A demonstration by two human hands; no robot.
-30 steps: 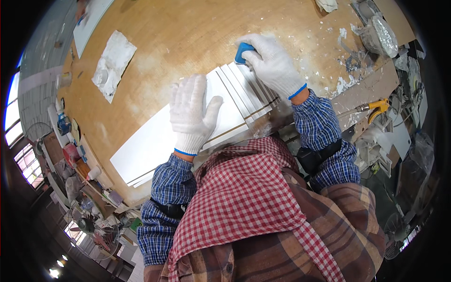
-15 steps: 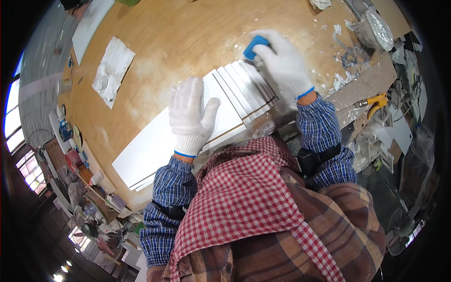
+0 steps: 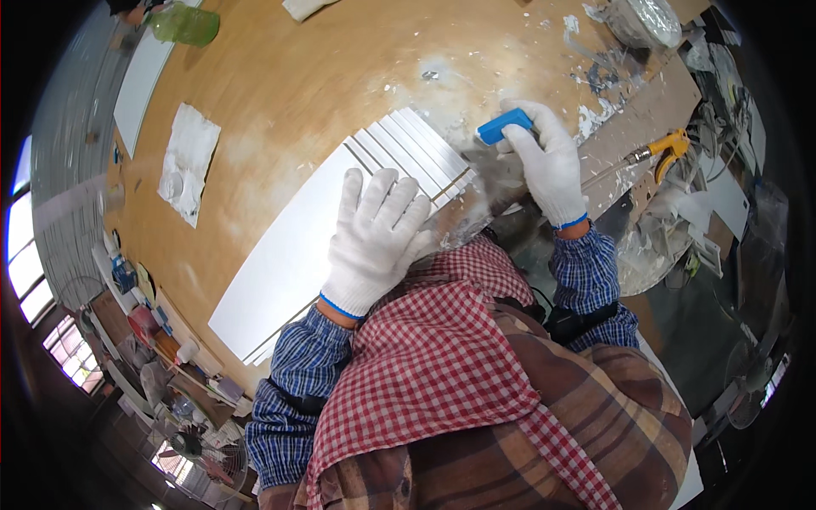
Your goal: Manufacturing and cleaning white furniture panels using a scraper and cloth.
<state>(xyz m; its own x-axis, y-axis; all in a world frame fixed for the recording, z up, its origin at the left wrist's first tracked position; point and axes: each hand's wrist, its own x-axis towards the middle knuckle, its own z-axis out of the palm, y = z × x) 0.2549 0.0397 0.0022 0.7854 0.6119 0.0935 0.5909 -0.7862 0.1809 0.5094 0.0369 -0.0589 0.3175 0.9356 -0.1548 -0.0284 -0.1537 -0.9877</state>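
A fanned stack of long white boards (image 3: 280,246) lies on the wooden table, their right ends stepped one behind another. My left hand (image 3: 374,242), in a white knit glove, rests over the boards near the stepped ends, its fingers spread. To the right of the stack, my gloved right hand (image 3: 548,161) grips a blue sanding block (image 3: 505,126) between thumb and fingers. The block is apart from the boards, over a dusty patch of table.
A yellow air blow gun (image 3: 667,149) lies at the table's right edge beside piled scraps (image 3: 680,212). A crumpled white sheet (image 3: 189,161) is at the left. A green bottle (image 3: 185,25) and a plastic-wrapped round thing (image 3: 643,21) stand at the back.
My right hand has moved the sanding block off the far ends of the boards, out to the right. My left hand has shifted right along the stack and its fingers have spread. The view has shifted.
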